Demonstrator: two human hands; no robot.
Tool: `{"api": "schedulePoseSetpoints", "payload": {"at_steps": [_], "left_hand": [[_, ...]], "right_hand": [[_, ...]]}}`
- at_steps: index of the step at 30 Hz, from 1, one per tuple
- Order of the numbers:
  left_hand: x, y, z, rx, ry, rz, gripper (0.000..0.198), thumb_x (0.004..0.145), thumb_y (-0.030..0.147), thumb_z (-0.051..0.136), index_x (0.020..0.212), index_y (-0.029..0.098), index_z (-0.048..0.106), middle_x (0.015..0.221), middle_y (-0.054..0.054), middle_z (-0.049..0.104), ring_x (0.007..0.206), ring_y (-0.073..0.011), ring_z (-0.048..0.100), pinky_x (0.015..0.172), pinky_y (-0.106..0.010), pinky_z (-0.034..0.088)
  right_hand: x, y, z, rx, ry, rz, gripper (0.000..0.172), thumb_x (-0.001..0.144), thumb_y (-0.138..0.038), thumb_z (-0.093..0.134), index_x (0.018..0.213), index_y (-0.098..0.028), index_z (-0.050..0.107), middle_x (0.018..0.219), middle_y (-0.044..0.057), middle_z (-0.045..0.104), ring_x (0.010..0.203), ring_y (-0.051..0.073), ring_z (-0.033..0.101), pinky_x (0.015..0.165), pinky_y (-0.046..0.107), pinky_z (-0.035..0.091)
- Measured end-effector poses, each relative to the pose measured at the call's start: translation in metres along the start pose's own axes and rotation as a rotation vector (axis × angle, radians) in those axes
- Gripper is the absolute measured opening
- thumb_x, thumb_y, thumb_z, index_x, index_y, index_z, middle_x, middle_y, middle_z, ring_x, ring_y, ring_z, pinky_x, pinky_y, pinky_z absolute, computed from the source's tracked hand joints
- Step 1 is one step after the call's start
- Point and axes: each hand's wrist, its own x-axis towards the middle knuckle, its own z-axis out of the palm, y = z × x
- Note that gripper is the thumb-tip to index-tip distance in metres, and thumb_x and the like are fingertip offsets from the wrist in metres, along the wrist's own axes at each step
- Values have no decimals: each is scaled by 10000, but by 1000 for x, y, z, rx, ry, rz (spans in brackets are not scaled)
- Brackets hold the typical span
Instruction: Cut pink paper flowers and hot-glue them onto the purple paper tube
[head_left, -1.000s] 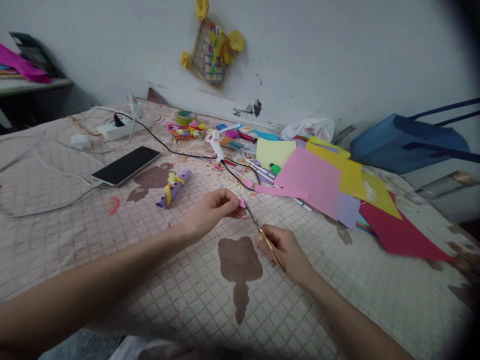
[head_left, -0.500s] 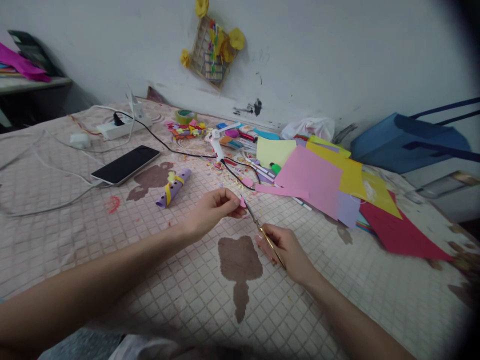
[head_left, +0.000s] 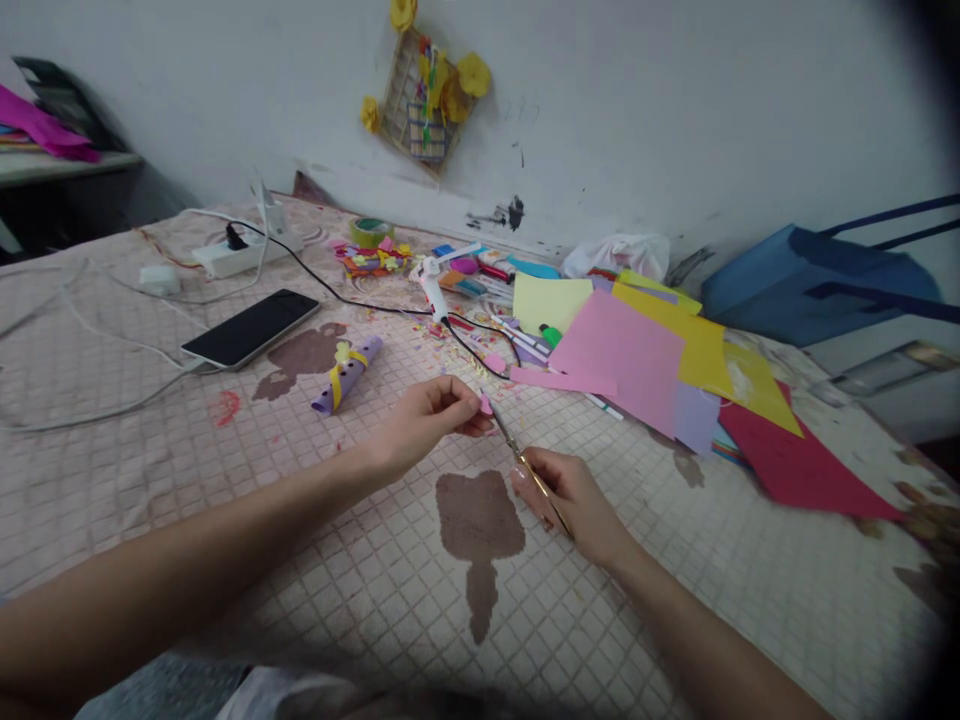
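Between the thumb and fingers of my left hand [head_left: 439,415] is pinched a small pink piece of craft foam or paper [head_left: 486,404]. My right hand [head_left: 574,500] grips a pair of gold-handled scissors [head_left: 517,450], whose blades point up and left and reach the pink piece. Both hands are just above the patterned tablecloth [head_left: 390,590]. Left of my left hand lies a purple rolled tube [head_left: 349,375] with a yellow band around it, dark dots and a small pale yellow shape on top.
A white glue gun [head_left: 433,290] with a black cord stands behind my hands among paper scraps. Coloured sheets [head_left: 622,350] spread to the right. A phone [head_left: 253,330] on a cable and a power strip [head_left: 232,257] are at left. A blue chair [head_left: 817,285] stands beyond the table.
Almost nothing differs. Both hands, the scissors and the pink piece keep nearly the same place.
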Motion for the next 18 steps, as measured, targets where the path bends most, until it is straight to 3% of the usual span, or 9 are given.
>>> {"api": "schedulePoseSetpoints", "payload": {"at_steps": [18], "left_hand": [[-1,0,1,9,10,-4,138,787,246,602,755,133,531,715,-11,637,668,-101,613,723,-276,489]], "right_hand": [[-2,-3,0,-46,9,20,429,842,-525,422,582,-184,412,492,-48,368,459,87,331,430,218,246]]}}
